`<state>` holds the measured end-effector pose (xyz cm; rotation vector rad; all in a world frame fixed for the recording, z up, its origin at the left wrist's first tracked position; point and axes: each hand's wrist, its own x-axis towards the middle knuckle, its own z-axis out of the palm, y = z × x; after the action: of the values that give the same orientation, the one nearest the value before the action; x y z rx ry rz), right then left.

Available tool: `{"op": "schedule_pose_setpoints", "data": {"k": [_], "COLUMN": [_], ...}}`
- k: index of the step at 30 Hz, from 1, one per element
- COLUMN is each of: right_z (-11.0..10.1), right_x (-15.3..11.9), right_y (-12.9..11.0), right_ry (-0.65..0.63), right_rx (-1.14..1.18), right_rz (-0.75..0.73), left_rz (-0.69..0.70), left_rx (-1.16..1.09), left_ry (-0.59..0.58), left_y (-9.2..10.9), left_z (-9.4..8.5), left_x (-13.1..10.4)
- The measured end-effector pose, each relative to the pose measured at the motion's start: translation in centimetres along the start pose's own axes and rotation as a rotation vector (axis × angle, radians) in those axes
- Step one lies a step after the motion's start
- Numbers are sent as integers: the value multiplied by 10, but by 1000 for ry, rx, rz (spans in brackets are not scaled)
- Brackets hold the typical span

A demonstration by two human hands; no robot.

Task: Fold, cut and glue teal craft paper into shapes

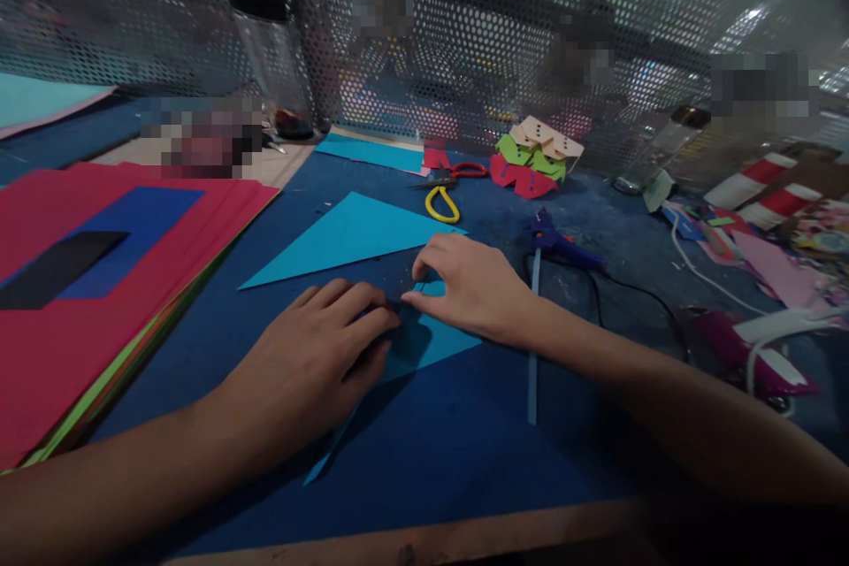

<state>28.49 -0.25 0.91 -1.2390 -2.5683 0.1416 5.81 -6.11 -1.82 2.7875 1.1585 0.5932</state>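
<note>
A piece of light-blue paper [441, 345] lies under both my hands, partly hidden by them, with a narrow point reaching toward the front edge. My left hand [335, 332] bends its fingers over the paper's left side, and its fingertips are mostly hidden. From the right, my right hand [481, 287] holds the upper part of this paper between curled thumb and fingers. Just beyond my hands rests a flat light-blue paper triangle [351, 239]. Scissors with yellow and red handles [443, 203] lie behind it.
On the left is a stack of coloured paper [165, 274]. A blue glue gun [563, 243] with a cord and a pale-blue strip [533, 371] lie to the right. Folded paper shapes [534, 159] stand near the perforated metal screen [451, 44]. Paper scraps [776, 265] crowd the far right.
</note>
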Motion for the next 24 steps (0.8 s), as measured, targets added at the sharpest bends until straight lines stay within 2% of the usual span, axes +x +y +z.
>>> {"op": "schedule_pose_setpoints", "data": {"k": [24], "right_z": [3], "right_x": [7], "right_y": [11], "right_ry": [0], "right_rx": [45], "right_rz": [-25], "left_rz": [15], "left_rx": [0], "left_ry": [0], "left_y": [0], "left_z": [2], "left_x": [0]}}
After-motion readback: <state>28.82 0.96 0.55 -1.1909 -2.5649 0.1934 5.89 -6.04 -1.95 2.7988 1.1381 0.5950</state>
